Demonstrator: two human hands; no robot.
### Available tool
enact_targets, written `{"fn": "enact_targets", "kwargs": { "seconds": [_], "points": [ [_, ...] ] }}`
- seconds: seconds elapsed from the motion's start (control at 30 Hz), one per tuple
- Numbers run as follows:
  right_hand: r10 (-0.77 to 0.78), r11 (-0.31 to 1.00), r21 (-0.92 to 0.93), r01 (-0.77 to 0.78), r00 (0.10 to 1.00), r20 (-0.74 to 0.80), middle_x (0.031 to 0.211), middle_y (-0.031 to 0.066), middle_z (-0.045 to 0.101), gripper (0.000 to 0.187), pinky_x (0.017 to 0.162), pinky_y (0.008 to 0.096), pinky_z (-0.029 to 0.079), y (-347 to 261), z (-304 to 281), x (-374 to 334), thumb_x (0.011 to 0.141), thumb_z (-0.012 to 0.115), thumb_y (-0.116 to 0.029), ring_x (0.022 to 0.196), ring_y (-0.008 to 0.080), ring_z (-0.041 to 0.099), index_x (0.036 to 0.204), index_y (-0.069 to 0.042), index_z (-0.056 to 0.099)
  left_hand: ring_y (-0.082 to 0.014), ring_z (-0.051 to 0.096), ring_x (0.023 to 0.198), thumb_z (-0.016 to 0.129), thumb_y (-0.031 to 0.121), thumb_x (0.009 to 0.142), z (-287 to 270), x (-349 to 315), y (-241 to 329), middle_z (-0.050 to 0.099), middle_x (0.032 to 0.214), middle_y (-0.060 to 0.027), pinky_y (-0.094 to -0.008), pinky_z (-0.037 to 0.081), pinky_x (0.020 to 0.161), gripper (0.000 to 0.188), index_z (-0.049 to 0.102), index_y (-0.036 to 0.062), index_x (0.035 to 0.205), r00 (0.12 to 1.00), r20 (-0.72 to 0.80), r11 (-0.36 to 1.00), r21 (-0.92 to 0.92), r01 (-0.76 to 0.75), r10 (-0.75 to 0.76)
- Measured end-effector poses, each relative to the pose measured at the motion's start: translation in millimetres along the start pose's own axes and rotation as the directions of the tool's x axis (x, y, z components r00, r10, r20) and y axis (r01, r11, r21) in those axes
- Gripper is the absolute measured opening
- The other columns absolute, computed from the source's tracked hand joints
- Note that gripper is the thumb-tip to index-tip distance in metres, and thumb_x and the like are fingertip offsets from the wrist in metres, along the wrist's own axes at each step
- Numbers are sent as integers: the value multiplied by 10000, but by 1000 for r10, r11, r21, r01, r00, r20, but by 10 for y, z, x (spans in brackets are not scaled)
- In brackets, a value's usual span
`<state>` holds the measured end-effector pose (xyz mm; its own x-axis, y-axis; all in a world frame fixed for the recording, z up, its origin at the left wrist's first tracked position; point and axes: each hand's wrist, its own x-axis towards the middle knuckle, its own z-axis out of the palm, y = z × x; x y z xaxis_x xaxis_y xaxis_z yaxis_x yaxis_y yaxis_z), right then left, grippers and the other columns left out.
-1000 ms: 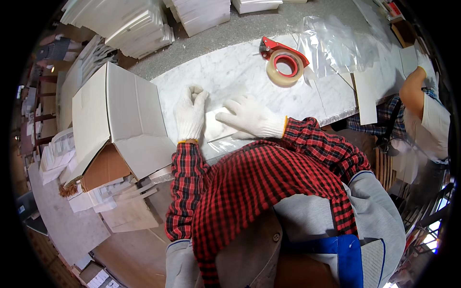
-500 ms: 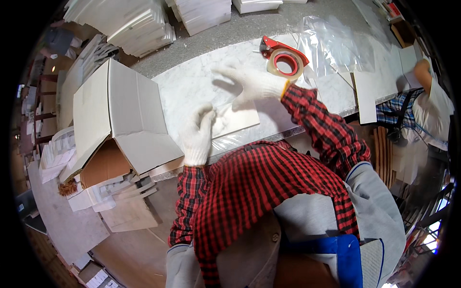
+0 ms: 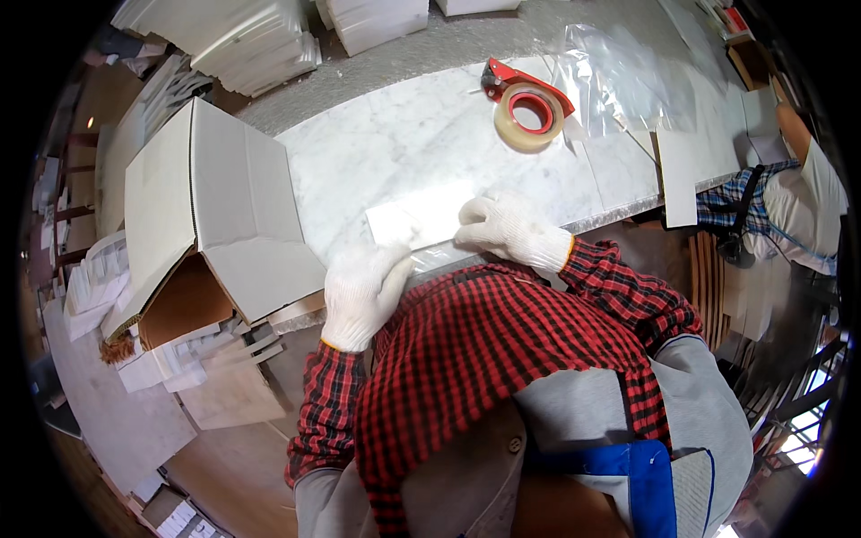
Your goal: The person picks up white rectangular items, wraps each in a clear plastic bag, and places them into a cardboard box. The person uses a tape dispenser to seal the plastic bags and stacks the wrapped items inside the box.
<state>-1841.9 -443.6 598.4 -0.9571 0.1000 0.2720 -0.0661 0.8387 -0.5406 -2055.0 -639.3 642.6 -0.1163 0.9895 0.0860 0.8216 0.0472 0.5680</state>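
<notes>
A flat white rectangular panel lies at the near edge of the marble-patterned worktop, right in front of my body. Both my hands wear white knitted gloves. My right hand is closed at the panel's right end, fingers curled against its edge. At the near left corner, my left hand is closed with its fingertips on the panel. Crinkled clear plastic shows along the near side, between the hands. Whether it wraps the panel I cannot tell.
An open cardboard box stands left of my left hand. Farther back lie a red tape dispenser and clear plastic bags. Stacked white slabs stand at the far left. Another person is at the right.
My right hand has come down and nearer from above the worktop, closing at the panel's right end. My left hand has moved nearer to my body. The panel appears slightly turned and shifted.
</notes>
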Motion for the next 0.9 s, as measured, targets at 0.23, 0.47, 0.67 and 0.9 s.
{"fn": "enact_targets", "kwargs": {
  "seconds": [0.23,0.47,0.67,0.9],
  "points": [
    [40,998,57,-36,997,-70,868,98,586,191,661,402,487,1,201,-170,797,704,-73,799,308,604,981,-115,676,-382,460,1324,719,415,882,440,495,-36,524,1454,-143,-553,351,1099,499,644,226,1338,980,116,941,282,-188,161],
    [194,981,-7,-194,976,96,1027,123,672,222,765,446,527,-66,40,-16,922,697,-289,896,355,648,1067,-121,707,-377,531,1223,683,431,909,474,495,-104,585,1364,-109,-558,403,1057,481,641,285,1364,989,130,941,320,-112,73],
    [-69,984,-171,43,987,-146,1169,126,685,406,899,443,522,-202,-1256,1457,907,724,-341,1056,343,649,1247,-121,705,-294,588,1104,660,490,907,640,541,-231,610,1310,-79,-452,429,940,380,724,240,1186,975,-91,883,448,-140,201],
    [-396,750,-630,204,900,-180,1237,140,649,570,962,483,519,-330,-2164,4564,887,730,-477,1139,372,629,1364,-187,612,-314,574,1097,657,323,862,349,420,-96,595,1304,-148,-467,459,925,392,679,223,1241,981,-131,962,248,-111,147]
  ]
}}
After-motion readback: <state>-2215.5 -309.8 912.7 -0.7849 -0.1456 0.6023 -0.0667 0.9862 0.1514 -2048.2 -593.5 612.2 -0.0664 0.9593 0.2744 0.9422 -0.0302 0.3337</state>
